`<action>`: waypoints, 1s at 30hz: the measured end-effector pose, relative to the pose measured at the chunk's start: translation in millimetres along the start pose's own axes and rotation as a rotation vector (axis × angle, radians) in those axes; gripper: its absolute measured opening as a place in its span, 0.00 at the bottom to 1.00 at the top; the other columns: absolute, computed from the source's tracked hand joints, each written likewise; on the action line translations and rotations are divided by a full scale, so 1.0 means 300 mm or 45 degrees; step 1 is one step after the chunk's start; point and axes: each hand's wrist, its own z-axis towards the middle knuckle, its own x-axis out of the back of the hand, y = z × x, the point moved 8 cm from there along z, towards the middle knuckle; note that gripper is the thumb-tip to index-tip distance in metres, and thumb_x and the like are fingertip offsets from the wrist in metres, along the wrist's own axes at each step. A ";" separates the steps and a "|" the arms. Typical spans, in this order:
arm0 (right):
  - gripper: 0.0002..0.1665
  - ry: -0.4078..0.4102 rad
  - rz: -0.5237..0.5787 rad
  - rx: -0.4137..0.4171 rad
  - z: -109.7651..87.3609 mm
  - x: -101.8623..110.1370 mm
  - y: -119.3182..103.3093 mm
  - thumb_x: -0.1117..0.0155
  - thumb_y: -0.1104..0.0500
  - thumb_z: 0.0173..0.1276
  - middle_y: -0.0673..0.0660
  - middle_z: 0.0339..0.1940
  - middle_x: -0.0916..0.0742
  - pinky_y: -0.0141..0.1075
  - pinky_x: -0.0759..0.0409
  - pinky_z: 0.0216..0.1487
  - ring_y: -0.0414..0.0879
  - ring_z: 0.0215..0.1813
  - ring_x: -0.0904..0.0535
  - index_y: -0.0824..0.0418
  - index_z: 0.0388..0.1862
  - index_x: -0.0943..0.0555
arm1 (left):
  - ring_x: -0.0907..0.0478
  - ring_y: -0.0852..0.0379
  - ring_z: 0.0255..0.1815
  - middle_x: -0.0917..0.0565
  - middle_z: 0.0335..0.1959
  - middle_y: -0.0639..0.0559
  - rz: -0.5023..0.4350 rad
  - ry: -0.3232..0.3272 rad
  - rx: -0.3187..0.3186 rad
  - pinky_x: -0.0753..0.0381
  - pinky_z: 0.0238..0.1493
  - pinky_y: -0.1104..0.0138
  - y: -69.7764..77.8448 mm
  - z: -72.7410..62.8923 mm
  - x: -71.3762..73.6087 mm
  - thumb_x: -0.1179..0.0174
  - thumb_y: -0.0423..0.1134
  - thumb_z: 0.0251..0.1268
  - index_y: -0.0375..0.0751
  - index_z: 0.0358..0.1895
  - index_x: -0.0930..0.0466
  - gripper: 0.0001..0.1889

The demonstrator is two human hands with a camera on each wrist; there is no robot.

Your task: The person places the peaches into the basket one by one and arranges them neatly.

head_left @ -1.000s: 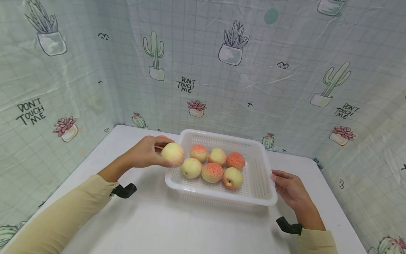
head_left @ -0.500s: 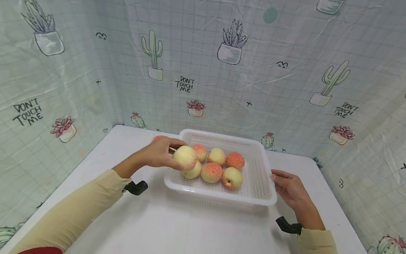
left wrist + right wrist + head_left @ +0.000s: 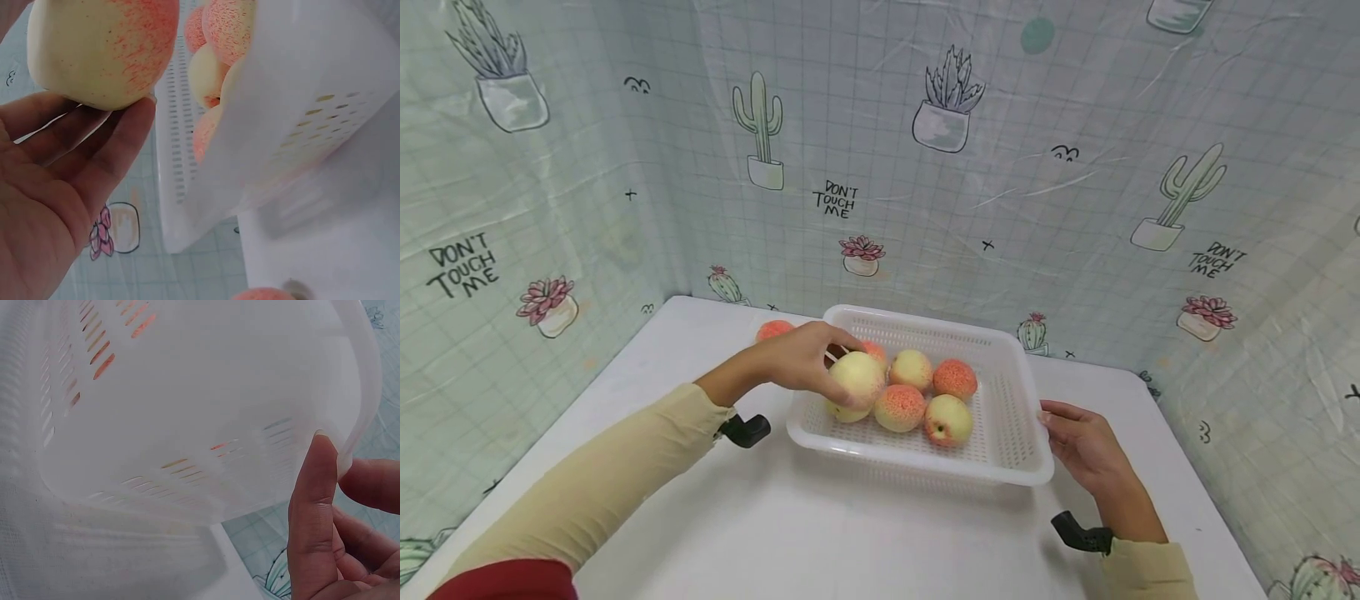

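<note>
In the head view my left hand [image 3: 808,358] grips a pale yellow peach [image 3: 857,379] with a red blush, above the left part of a white plastic basket [image 3: 917,464]. Thumb and fingers lie around the peach, which the left wrist view shows close up [image 3: 103,50]. Several yellow and red peaches [image 3: 901,408] sit in the basket; two of them are partly hidden behind the held peach and hand. At the opposite end, my right hand [image 3: 1086,442] pinches the basket's rim between thumb and finger, plain in the right wrist view [image 3: 319,531].
Another red peach [image 3: 773,330] lies on the white table [image 3: 880,542], left of the basket and behind my left hand. Curtains [image 3: 880,100] printed with cacti stand around the back and sides of the table. Inside the basket, bare floor shows at the right.
My left hand has moved right with the peach, from the basket's left rim to over the peaches inside. The red peach on the table has come into fuller view. My right hand stays put.
</note>
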 end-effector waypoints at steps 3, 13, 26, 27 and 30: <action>0.12 0.007 -0.006 0.002 -0.001 0.001 0.001 0.34 0.61 0.76 0.38 0.44 0.09 0.28 0.13 0.53 0.36 0.48 0.12 0.43 0.44 0.10 | 0.16 0.55 0.51 0.12 0.52 0.55 0.025 -0.072 0.006 0.13 0.51 0.65 0.007 0.015 -0.017 0.19 0.50 0.46 0.46 0.61 0.16 0.34; 0.12 0.007 -0.009 0.006 0.004 0.000 0.008 0.34 0.60 0.76 0.38 0.44 0.09 0.27 0.13 0.53 0.36 0.48 0.12 0.42 0.45 0.10 | 0.17 0.58 0.52 0.13 0.52 0.60 0.065 -0.270 -0.006 0.14 0.52 0.65 0.001 0.050 -0.086 0.20 0.46 0.46 0.52 0.58 0.15 0.30; 0.12 0.006 -0.010 0.000 0.006 0.002 0.010 0.35 0.61 0.77 0.38 0.44 0.09 0.27 0.13 0.53 0.35 0.48 0.12 0.41 0.44 0.11 | 0.19 0.59 0.53 0.13 0.53 0.57 0.188 -0.345 0.070 0.16 0.57 0.63 -0.044 0.069 -0.147 0.18 0.44 0.43 0.52 0.62 0.16 0.35; 0.13 0.006 -0.009 -0.001 0.006 0.003 0.010 0.35 0.61 0.77 0.38 0.44 0.09 0.27 0.13 0.53 0.35 0.48 0.12 0.41 0.43 0.11 | 0.19 0.59 0.53 0.13 0.52 0.57 0.197 -0.346 0.071 0.16 0.58 0.63 -0.044 0.070 -0.149 0.18 0.44 0.44 0.52 0.62 0.16 0.35; 0.13 0.001 -0.004 -0.003 0.006 0.004 0.010 0.35 0.61 0.77 0.38 0.44 0.09 0.27 0.13 0.53 0.36 0.48 0.12 0.41 0.44 0.11 | 0.20 0.60 0.51 0.13 0.51 0.59 0.220 -0.351 0.072 0.17 0.58 0.63 -0.042 0.069 -0.151 0.18 0.44 0.44 0.52 0.61 0.15 0.34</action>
